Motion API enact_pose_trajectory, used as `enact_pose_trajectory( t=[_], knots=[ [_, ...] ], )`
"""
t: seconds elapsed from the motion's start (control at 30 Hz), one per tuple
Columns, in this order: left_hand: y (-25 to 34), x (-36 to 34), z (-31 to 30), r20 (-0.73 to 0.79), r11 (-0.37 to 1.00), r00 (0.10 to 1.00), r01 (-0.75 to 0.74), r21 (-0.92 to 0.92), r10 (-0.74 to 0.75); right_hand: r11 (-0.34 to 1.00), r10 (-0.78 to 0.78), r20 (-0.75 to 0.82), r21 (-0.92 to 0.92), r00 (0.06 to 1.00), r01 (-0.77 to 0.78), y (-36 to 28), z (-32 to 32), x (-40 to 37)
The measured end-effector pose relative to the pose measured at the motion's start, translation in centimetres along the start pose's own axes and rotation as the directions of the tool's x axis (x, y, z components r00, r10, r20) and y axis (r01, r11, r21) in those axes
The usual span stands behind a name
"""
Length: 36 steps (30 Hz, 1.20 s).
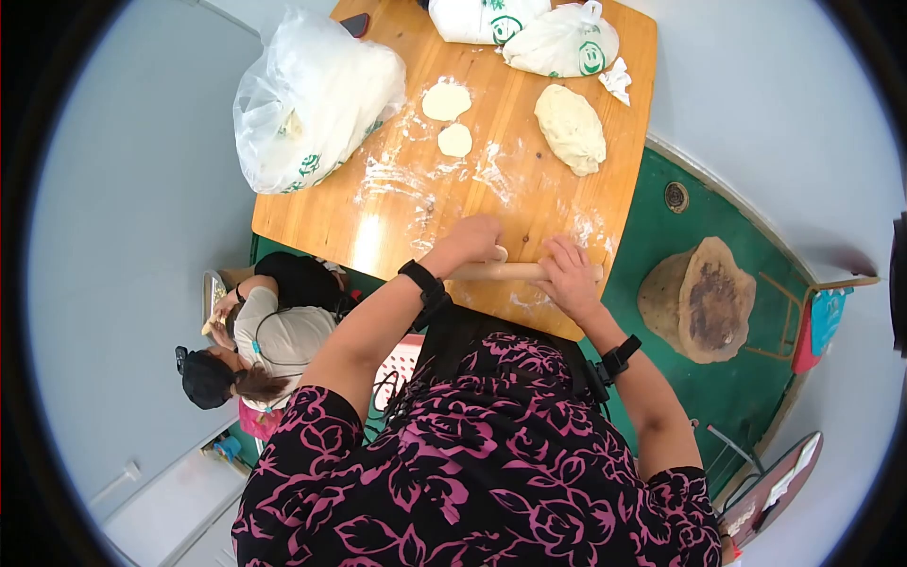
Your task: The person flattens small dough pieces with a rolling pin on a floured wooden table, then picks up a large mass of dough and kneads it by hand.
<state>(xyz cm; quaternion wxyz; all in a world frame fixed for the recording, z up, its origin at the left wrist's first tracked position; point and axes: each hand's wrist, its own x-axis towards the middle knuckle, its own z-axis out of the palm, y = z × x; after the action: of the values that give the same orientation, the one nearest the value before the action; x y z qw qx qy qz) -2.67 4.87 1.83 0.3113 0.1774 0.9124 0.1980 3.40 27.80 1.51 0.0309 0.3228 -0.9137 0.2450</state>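
Observation:
My right hand [570,274] lies over the right end of a wooden rolling pin [501,271] near the table's front edge, its fingers curled round it. My left hand [470,242] is closed just above the pin's left part, pinching a small pale piece of dough [501,253] that is mostly hidden. Farther up the table lie two flat dough rounds, a larger wrapper [446,100] and a smaller wrapper [454,141]. A big lump of dough [571,129] rests to their right.
Flour is scattered over the wooden table [312,213]. A large plastic bag [316,104] stands at left; white bags [564,42] and a crumpled tissue [615,81] lie at the back. A phone [355,25] is there too. Another person [283,335] sits at left. A tree-stump block [704,300] stands right.

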Motion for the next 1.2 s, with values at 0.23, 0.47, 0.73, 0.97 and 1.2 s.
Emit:
enact_pose_trajectory(
  t=[0.23, 0.47, 0.73, 0.97, 1.2],
  knots=[
    [-0.4, 1.3, 0.4, -0.034, 0.982, 0.996, 0.077, -0.171, -0.084, 1.0, 0.026, -0.003, 0.0, 1.0, -0.026, 0.5, -0.7, -0.3],
    [0.2, -2.2, 0.5, -0.14, 0.954, 0.945, 0.285, -0.098, -0.296, 0.998, 0.042, 0.001, 0.044, 0.999, -0.042, 0.7, -0.3, 0.0],
    [-0.1, -2.2, 0.9, -0.315, 0.928, 0.887, 0.37, 0.045, -0.338, 0.984, 0.075, 0.065, -0.164, 0.995, -0.063, 1.0, 0.8, 2.2],
    [-1.4, -1.0, -0.8, -0.354, 0.931, 0.861, 0.334, -0.147, -0.365, 0.985, 0.078, 0.182, -0.169, 0.98, -0.047, 1.6, 0.5, 2.7],
    [-2.4, -1.8, -0.7, -0.319, 0.92, 0.868, 0.324, -0.219, -0.381, 0.969, 0.09, 0.086, -0.238, 0.992, -0.067, 3.6, 0.9, 5.5]
  ],
)
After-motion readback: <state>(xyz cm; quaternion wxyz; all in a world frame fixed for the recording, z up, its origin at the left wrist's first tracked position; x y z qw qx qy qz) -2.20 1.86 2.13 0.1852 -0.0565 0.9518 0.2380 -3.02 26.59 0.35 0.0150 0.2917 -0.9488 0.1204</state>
